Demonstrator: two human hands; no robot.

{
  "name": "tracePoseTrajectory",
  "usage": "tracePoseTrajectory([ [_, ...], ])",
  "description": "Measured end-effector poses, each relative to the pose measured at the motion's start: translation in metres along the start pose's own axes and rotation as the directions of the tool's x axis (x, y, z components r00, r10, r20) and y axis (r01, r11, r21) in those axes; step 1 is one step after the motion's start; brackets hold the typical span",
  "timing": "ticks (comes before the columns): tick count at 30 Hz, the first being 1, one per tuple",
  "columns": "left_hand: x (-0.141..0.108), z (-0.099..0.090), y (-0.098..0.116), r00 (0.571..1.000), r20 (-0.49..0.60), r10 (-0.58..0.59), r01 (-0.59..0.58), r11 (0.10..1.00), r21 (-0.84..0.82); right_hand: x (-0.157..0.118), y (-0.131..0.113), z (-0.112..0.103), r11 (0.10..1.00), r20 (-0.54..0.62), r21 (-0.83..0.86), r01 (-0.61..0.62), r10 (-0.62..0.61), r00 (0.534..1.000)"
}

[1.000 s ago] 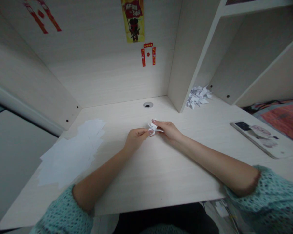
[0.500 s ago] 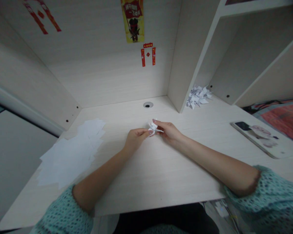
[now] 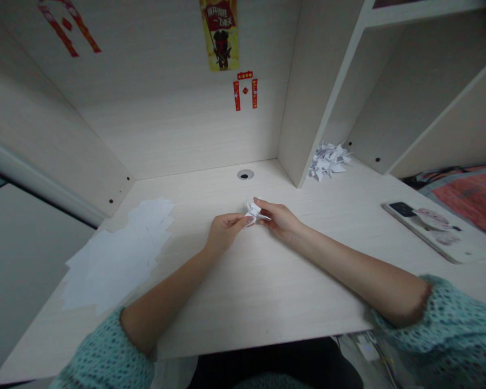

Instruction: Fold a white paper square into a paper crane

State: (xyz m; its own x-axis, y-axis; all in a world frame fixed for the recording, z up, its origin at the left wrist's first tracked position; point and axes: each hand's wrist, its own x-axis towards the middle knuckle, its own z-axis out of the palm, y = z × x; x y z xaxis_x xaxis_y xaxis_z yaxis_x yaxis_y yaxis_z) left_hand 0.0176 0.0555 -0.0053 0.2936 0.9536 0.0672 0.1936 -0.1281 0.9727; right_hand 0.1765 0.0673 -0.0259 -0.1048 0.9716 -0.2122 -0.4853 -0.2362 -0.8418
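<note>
Between my two hands, above the middle of the desk, is a small white folded paper crane (image 3: 254, 211) with pointed ends sticking out. My left hand (image 3: 225, 231) pinches its left side between thumb and fingers. On the other side my right hand (image 3: 281, 218) grips it, the index finger at the top and the other fingers partly hidden behind the paper. Off to the left lies a spread pile of white paper sheets (image 3: 117, 256). A heap of folded white paper pieces (image 3: 329, 160) sits at the back right, beside the upright divider.
A phone (image 3: 429, 229) with a grip on its back lies at the right. Behind it is a red and grey cloth (image 3: 470, 192). The divider panel (image 3: 311, 92) rises right of the hands. A round cable hole (image 3: 245, 174) is near the back wall.
Almost nothing differs. Both hands keep hold of the folded paper in the same spot, with only a very slight shift of the paper and fingers.
</note>
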Motion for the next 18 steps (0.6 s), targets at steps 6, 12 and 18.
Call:
tracePoseTrajectory([
  [6, 0.0, 0.0, -0.001, 1.0, 0.013, -0.012, 0.013, 1.0, -0.023, 0.001, 0.001, -0.001, 0.998, 0.018, -0.049, 0.05, -0.049, 0.999],
  [12, 0.0, 0.001, 0.001, 0.998, 0.03, -0.051, 0.052, 0.998, -0.03, -0.001, -0.005, -0.001, 0.958, 0.044, -0.213, 0.191, -0.186, 0.982],
  [18, 0.003, 0.0, -0.012, 0.998, 0.057, -0.037, 0.038, 0.999, -0.011, 0.0, -0.003, -0.002, 0.963, 0.043, -0.222, 0.156, -0.15, 0.988],
])
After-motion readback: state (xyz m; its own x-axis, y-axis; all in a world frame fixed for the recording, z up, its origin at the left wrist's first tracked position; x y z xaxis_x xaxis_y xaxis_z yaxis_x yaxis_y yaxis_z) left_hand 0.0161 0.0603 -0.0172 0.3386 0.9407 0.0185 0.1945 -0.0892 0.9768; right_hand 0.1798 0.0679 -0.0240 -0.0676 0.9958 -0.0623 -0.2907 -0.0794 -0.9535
